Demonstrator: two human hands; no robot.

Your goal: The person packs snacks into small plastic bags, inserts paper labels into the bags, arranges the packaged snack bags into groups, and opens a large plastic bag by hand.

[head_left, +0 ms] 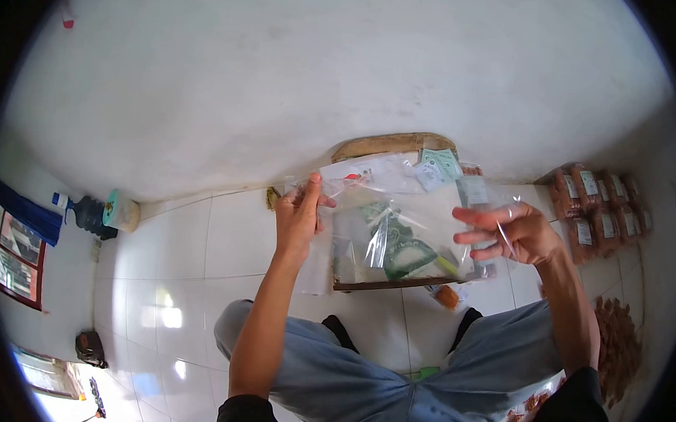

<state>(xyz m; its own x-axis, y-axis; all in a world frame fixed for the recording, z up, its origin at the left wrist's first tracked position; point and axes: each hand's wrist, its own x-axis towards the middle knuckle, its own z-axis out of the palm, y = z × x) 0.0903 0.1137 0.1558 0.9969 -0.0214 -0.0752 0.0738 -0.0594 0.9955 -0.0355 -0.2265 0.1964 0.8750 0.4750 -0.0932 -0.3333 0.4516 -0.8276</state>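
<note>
My left hand point(302, 216) pinches the left edge of a clear plastic bag point(377, 243) between thumb and fingers. The bag stretches over a low wooden table point(383, 285) in front of me, and a green printed design shows in the same area. At the bag's right end my right hand point(509, 232) has its fingers spread, with glints of clear film across them. Behind the bag, a white plastic sheet point(370, 172) with a red mark and several pale green printed labels point(439, 169) lie at the table's far side.
Stacked packs point(598, 207) of brown goods with white labels stand by the right wall. Below them is a brown heap point(617, 342). A small orange packet point(447, 297) lies at the table's near edge. At far left are a water jug point(91, 214) and a lidded tub point(123, 213).
</note>
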